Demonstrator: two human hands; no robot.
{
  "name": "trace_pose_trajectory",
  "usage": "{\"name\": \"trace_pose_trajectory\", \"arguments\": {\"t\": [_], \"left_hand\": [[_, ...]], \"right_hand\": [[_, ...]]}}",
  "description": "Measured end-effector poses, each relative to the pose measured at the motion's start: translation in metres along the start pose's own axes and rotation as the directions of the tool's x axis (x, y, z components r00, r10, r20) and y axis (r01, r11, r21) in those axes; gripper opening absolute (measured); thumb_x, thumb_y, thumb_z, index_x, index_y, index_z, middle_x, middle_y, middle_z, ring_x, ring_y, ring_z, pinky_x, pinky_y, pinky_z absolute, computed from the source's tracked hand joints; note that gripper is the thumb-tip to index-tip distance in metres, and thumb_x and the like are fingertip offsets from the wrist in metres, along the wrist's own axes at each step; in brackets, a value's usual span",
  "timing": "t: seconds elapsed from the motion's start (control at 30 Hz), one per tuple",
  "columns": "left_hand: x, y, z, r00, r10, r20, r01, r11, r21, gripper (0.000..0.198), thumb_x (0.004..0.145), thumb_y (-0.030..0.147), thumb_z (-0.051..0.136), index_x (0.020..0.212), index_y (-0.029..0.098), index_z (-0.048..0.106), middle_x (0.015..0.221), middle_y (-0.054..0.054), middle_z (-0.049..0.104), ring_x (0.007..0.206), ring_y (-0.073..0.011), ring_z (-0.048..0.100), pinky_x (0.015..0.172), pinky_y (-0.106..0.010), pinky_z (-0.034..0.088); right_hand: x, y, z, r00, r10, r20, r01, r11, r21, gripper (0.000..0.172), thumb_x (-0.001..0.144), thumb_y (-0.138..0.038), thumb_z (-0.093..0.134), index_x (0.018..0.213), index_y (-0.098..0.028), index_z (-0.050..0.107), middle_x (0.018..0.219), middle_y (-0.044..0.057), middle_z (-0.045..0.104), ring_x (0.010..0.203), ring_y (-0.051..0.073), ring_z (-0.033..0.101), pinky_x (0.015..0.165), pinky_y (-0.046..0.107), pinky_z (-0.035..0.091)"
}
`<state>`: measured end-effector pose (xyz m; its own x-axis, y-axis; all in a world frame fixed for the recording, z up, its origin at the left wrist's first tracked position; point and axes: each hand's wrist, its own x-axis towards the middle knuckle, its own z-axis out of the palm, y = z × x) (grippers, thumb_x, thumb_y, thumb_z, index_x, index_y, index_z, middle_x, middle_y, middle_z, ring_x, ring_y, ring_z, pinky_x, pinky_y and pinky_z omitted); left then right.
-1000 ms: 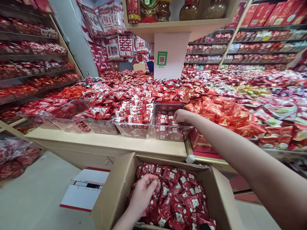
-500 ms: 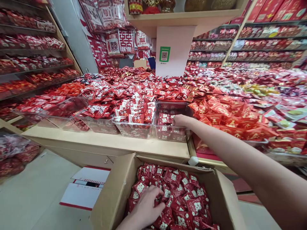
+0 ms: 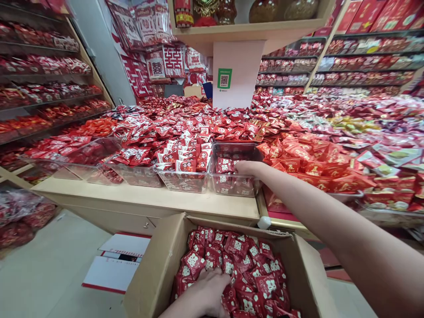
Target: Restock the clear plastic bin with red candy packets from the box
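Dark red wrapped candies with pale characters and flowers fill an unlidded cardboard box close in front of me. My left hand is down among them, fingers curled over some packets and fingertips hidden. On the counter beyond stands a clear plastic bin holding a low layer of the same kind of candies. My right hand reaches into it, fingers bent and closed at a wrapped candy or beside it; its fingertips are partly hidden.
Left of that bin, another clear bin holds upright red-and-white packets. Orange-red packets heap on the right. A post with a green code sign rises behind. White-and-red cartons lie on the floor left of the box.
My left hand has moved slightly down and toward me, deeper among the candies in the box. My right hand stays in the bin, and the view has shifted a little.
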<state>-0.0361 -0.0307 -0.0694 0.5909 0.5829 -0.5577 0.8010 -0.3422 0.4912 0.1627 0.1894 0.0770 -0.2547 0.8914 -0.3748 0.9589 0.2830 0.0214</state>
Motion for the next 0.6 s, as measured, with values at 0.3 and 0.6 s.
{"name": "trace_pose_trajectory", "arguments": {"t": [0.3,0.6], "left_hand": [[0.005,-0.012,0.007,0.999,0.033,-0.010,-0.033,0.999,-0.007,0.057,0.047,0.051,0.066,0.096,0.023,0.058,0.094,-0.007,0.059,0.089,-0.0290,0.053,0.075,-0.039,0.040],[-0.001,-0.011,0.009,0.997,0.054,-0.055,-0.053,0.998,0.016,0.039,0.050,0.047,0.064,0.082,0.024,0.062,0.077,-0.001,0.059,0.072,-0.0213,0.054,0.055,-0.026,0.038]], "right_hand": [[-0.032,-0.004,-0.023,0.955,0.029,-0.295,-0.021,0.999,0.031,0.021,0.066,-0.025,0.058,0.082,-0.013,0.061,0.083,0.009,0.062,0.076,0.019,0.057,0.063,0.024,0.039],[-0.148,-0.076,0.171,0.976,-0.218,-0.015,0.180,0.763,0.622,0.051,0.047,-0.040,0.068,0.093,-0.019,0.059,0.086,0.005,0.059,0.078,0.021,0.055,0.066,0.028,0.041]]}}
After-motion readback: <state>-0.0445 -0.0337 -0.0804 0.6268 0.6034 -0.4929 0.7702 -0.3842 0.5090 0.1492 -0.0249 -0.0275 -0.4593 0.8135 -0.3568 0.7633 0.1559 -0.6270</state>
